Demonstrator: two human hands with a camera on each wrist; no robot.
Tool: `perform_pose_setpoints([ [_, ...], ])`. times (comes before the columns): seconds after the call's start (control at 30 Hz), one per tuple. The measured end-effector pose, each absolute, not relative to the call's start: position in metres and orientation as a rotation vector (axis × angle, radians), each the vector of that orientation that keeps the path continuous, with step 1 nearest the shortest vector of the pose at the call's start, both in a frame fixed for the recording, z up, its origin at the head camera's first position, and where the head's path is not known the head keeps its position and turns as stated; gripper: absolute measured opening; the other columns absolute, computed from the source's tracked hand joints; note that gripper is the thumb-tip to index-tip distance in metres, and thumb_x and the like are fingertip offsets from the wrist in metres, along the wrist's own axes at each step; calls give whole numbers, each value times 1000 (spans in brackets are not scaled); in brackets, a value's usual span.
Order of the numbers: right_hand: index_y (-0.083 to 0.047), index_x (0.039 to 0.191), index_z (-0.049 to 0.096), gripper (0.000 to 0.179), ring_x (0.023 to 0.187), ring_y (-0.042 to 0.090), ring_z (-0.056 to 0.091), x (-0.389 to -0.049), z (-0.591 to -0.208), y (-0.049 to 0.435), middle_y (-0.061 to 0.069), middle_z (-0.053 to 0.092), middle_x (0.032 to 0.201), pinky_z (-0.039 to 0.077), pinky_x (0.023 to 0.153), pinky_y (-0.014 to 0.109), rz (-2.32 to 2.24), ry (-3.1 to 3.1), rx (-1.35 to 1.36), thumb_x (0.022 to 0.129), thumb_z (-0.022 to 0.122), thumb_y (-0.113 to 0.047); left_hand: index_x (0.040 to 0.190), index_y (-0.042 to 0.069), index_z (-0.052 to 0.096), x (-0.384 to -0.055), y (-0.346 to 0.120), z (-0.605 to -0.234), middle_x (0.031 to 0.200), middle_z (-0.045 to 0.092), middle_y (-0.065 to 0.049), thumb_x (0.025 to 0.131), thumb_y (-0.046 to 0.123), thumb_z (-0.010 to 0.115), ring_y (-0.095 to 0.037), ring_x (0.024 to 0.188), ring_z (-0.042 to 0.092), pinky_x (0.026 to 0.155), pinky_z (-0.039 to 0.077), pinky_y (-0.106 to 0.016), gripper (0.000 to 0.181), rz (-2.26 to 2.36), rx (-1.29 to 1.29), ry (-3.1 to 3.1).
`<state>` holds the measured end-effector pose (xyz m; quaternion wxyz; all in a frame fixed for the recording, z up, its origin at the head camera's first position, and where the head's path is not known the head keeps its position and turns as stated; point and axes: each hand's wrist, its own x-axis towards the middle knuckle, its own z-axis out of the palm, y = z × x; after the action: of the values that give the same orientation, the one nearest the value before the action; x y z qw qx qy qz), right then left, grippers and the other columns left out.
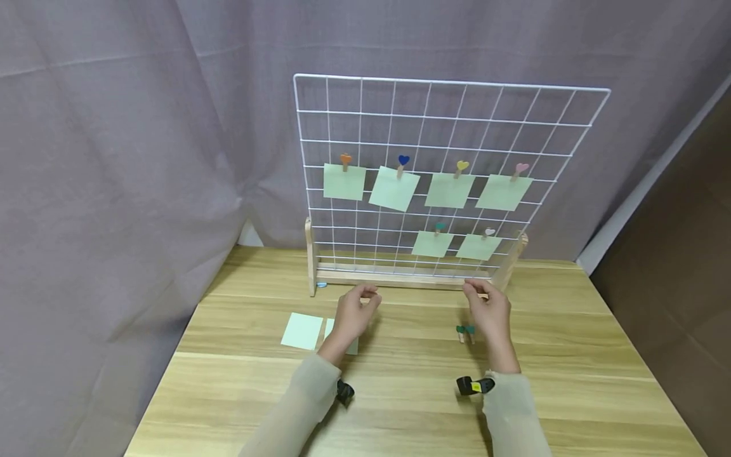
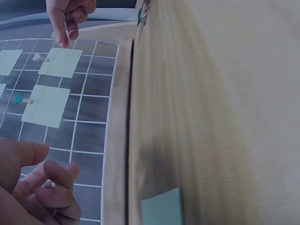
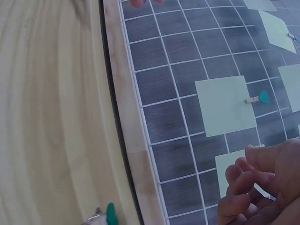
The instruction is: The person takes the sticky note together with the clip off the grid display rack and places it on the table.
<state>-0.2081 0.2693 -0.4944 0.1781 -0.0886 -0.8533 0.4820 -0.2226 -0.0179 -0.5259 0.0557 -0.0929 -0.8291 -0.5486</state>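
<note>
My left hand [image 1: 354,314] is in the air in front of the grid's wooden base, fingers loosely bent with nothing between them. Over on the right, my right hand [image 1: 490,312] hovers near the base's right end, also loosely bent and holding nothing. A white wire grid [image 1: 451,118] stands upright before them. Several pale green notes hang in its upper row, among them one [image 1: 344,183] under an orange heart clip [image 1: 346,158]. In the lower row hang two more, a note [image 1: 432,244] with a green heart clip [image 3: 263,97] and a note [image 2: 61,62] with a white heart clip [image 2: 37,57].
Two loose notes lie on the table [image 1: 240,381]: a whole square note [image 1: 301,331] and another note [image 1: 352,346] partly hidden by my left wrist. Two green heart clips [image 1: 460,334] lie beside my right hand. A small light-blue item [image 1: 322,285] is by the base's left foot.
</note>
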Motion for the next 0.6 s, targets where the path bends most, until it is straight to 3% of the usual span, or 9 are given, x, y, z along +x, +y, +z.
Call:
perform_pose_setpoints([
  [0.1,1,121,75,31,70,1,56,-212,-488,270,20,70,112,46,61,16,1377,-2397,-249,106,66,-24,120,2,71,-226,-15,-522,115,76,-14,102,14,69,-28,100,69,82,56,-39,22,-1662,-284,-2497],
  [0.4,3,120,74,29,56,3,58,-229,-478,273,15,67,103,47,53,17,1469,-2326,-177,105,67,-21,120,4,72,-233,-10,-513,117,76,-12,101,15,70,-28,105,68,85,55,-40,22,-1685,-260,-2474],
  [0.53,5,118,74,28,55,5,58,-235,-474,272,11,66,98,47,53,17,1480,-2317,-139,105,67,-18,120,4,71,-235,-10,-513,115,76,-11,101,15,70,-25,106,68,86,54,-39,22,-1682,-260,-2479],
  [0.6,5,118,74,28,56,6,58,-237,-471,272,6,65,96,46,53,17,1475,-2319,-136,105,67,-18,122,4,71,-236,-10,-513,113,77,-12,101,14,70,-22,89,69,79,56,-36,24,-1691,-272,-2477],
])
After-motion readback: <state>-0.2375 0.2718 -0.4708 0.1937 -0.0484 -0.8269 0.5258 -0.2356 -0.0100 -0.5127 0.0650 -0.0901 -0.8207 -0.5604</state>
